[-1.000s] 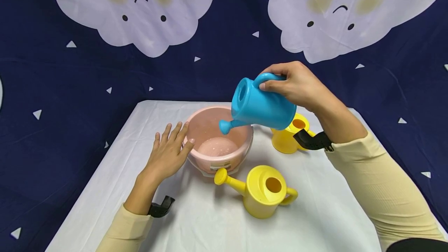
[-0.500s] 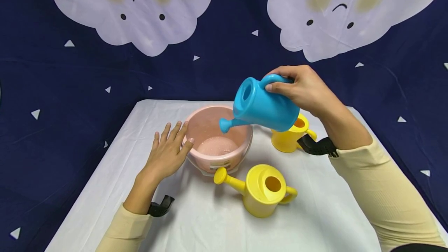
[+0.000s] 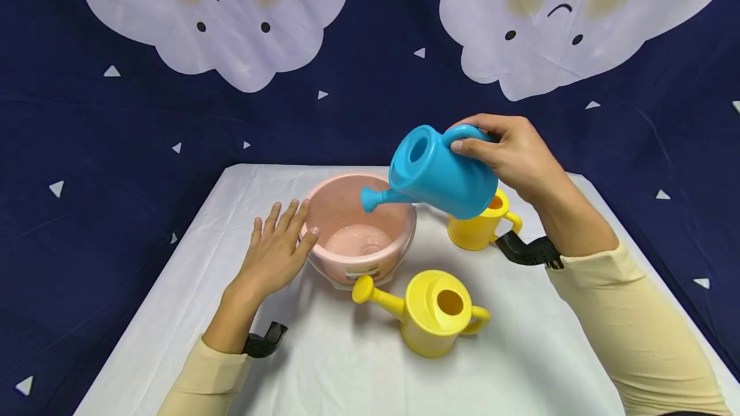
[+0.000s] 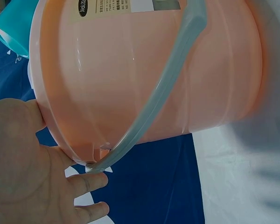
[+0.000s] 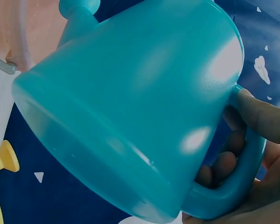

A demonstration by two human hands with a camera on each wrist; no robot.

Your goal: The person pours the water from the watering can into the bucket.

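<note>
blue watering can (image 3: pixel 442 175) hangs tilted above the right side of the pink bucket (image 3: pixel 338 210), its spout aimed over the bucket's opening. the right hand (image 3: pixel 517 153) grasps it: the fingers are curled through the loop handle (image 5: pixel 249 175) and the thumb lies along the top of that loop. the left hand (image 3: pixel 274 252) is at the bucket's left side, its fingers straight and fanned apart, reaching to the bucket's rim and clenched on nothing.

counted out, there is one blue can, one bucket and two yellow cans. the first yellow watering can (image 3: pixel 428 316) stands upright in front of the bucket and to its right, with its spout just beside the bucket's wall; whether they touch i can't tell. the second yellow watering can (image 3: pixel 471 231) stands to the right of the bucket, partly hidden by the blue one. one grey handle (image 4: pixel 161 98) hangs down against the bucket's outside. two black wrist mounts (image 3: pixel 266 340) show, one on each wrist. one white tablecloth (image 3: pixel 341 371) lies beneath the bucket.
</note>
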